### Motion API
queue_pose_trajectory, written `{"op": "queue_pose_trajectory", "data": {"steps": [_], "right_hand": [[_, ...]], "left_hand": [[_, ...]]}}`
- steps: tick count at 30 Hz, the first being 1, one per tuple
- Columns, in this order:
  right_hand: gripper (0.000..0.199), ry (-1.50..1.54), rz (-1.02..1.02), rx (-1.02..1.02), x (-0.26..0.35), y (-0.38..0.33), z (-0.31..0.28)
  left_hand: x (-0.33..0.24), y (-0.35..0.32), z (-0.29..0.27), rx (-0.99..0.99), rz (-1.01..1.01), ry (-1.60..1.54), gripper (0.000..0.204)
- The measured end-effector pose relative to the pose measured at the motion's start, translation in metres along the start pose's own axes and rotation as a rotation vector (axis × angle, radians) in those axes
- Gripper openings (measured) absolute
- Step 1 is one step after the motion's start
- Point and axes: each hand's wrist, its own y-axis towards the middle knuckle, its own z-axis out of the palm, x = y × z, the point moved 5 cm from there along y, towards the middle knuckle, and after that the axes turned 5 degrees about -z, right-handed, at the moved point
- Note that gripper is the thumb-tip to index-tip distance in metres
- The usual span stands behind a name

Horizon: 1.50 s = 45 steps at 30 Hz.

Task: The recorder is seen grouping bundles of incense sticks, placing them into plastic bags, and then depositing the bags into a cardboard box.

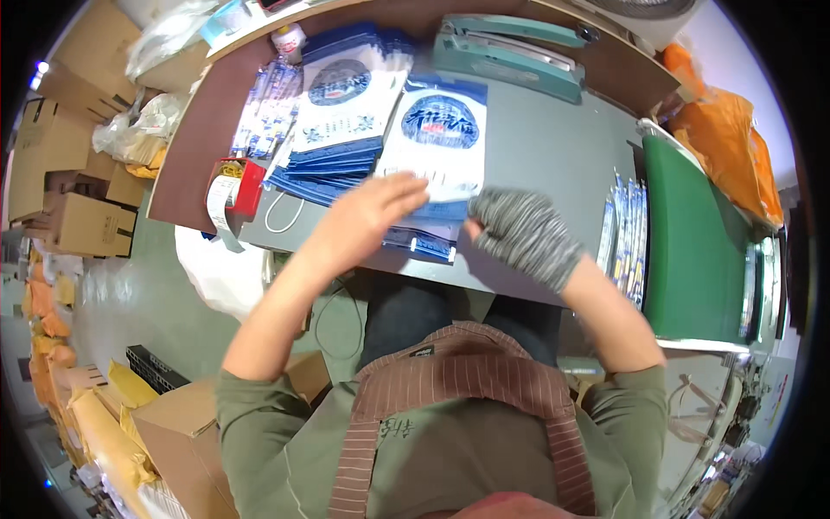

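If going by its thin, printed look, expect a light, limp and slightly slippery feel from the white and blue bag [434,143]; probably slow to break but quick to crease. Best held by the edges or lower corners, or slid flat rather than gripped by the middle. Now face up on the grey counter [553,134], just right of a stack of like bags [339,99], with the left hand [376,209] across its lower left, fingers straight and close together, and the gloved right hand [520,227] at its lower right corner; too blurred there to tell whether pinching or only touching. Also on the counter, a teal sealer [510,73] along the back, slim packets [266,108] toward the left, a white bottle [288,41] behind them, a red dispenser [249,189] near the front left, and a row of sticks [624,233] at the right end. Around it, a green panel [693,233] just to the right, an orange sack [731,147] at upper right, cartons [93,227] at left, and a pale floor [169,294].
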Motion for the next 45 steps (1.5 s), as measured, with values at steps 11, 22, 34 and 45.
{"op": "queue_pose_trajectory", "data": {"steps": [11,22,34,45], "right_hand": [[0.080,-0.288,1.172,-0.368,-0.132,-0.236,0.012],[0.085,-0.149,1.361,-0.538,-0.172,-0.244,0.021],[0.034,1.339,0.632,-1.054,-0.142,-0.130,0.015],[0.112,1.106,0.109,-0.920,-0.082,-0.105,-0.054]], "left_hand": [[-0.078,0.029,0.043,-0.075,-0.146,-0.557,0.037],[-0.108,0.184,0.194,0.135,-0.701,-0.956,0.089],[-0.147,0.188,0.166,-0.237,-0.502,-0.878,0.102],[-0.108,0.152,0.123,-0.133,-0.142,-1.084,0.121]]}}
